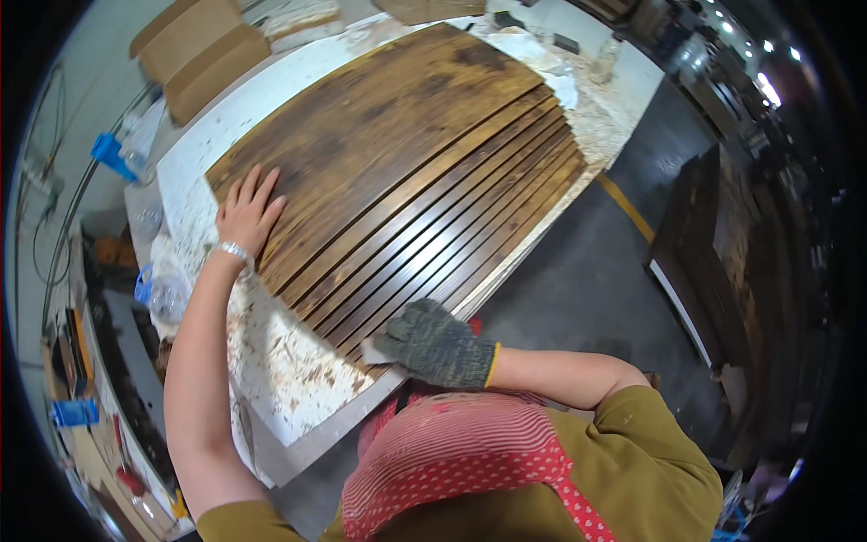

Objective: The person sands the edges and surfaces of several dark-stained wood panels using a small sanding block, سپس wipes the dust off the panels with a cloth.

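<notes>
Several brown boards [388, 126] lay on the spotted white table [280, 384] in the head view, overlapped so that their long near edges made narrow steps. The bare left hand [248, 212] rested palm down on the top board near its left end, fingers spread and gripping nothing. At the near left corner of the lower boards, the right hand [435, 343], in a dark grey glove [462, 359], was curled around a pale pad [374, 351]. An open box [200, 59] stood beyond the boards, at upper left; a clear bottle [169, 300] stood left of the table.
</notes>
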Motion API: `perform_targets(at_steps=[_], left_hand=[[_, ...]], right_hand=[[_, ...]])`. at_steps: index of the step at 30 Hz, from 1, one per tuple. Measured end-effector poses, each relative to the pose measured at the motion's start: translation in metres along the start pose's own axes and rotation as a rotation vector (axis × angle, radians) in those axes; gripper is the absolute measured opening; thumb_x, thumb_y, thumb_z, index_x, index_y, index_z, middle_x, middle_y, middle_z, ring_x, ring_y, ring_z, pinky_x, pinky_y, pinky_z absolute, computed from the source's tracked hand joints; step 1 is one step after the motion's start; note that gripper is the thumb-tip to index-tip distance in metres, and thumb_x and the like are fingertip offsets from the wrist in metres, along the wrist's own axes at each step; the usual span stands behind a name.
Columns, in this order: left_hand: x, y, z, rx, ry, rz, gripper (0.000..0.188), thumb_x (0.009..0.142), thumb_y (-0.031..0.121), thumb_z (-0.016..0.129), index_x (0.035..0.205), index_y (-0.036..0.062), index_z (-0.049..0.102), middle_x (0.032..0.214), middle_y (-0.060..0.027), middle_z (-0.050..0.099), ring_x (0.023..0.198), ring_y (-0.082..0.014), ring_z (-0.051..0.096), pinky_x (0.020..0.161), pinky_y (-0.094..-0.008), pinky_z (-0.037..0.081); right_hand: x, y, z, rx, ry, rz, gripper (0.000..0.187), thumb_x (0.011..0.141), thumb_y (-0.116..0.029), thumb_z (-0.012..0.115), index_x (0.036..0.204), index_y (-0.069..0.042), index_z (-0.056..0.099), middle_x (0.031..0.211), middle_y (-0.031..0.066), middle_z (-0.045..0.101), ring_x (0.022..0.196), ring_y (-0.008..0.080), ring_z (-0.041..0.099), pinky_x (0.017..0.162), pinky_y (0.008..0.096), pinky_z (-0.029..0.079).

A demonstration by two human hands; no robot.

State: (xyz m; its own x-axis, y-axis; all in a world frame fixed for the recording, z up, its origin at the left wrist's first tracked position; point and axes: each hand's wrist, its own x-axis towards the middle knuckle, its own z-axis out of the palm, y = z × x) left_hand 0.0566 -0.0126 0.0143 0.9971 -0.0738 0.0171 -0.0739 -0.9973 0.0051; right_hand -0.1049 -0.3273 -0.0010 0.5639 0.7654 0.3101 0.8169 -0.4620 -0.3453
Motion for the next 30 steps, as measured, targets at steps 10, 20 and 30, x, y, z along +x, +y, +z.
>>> perform_targets(at_steps=[10, 20, 30], left_hand=[[-0.002, -0.002, -0.002, -0.015, -0.039, -0.006, 0.056, 0.1, 0.055, 0.037, 0.152, 0.0347, 0.034, 0.163, 0.0011, 0.022, 0.147, -0.0322, 0.023, 0.116, -0.0523, 0.017], [-0.005, -0.003, -0.006, 0.009, -0.09, 0.006, 0.056, 0.101, 0.048, 0.037, 0.153, 0.0273, 0.033, 0.163, -0.0011, 0.02, 0.147, -0.0331, 0.021, 0.116, -0.0523, 0.017], [-0.008, -0.007, -0.007, 0.026, -0.072, 0.044, 0.054, 0.101, 0.037, 0.041, 0.153, 0.0228, 0.034, 0.163, -0.0028, 0.021, 0.146, -0.0343, 0.022, 0.116, -0.0507, 0.019]], right_hand=[[-0.085, 0.141, -0.139, -0.582, 0.348, 0.765, 0.019, 0.084, -0.029, 0.066, 0.082, -0.01, 0.063, 0.069, 0.0134, 0.061, 0.065, 0.0356, 0.061, 0.058, 0.0481, 0.047], [-0.09, 0.143, -0.083, -0.242, -0.009, 0.314, 0.036, 0.075, -0.03, 0.067, 0.105, -0.01, 0.067, 0.081, 0.0097, 0.06, 0.079, 0.0269, 0.062, 0.068, 0.0424, 0.049], [-0.126, 0.238, -0.154, -0.395, 0.231, 0.542, 0.041, 0.072, -0.03, 0.068, 0.106, -0.006, 0.067, 0.085, 0.0133, 0.06, 0.08, 0.0317, 0.061, 0.071, 0.0445, 0.047]])
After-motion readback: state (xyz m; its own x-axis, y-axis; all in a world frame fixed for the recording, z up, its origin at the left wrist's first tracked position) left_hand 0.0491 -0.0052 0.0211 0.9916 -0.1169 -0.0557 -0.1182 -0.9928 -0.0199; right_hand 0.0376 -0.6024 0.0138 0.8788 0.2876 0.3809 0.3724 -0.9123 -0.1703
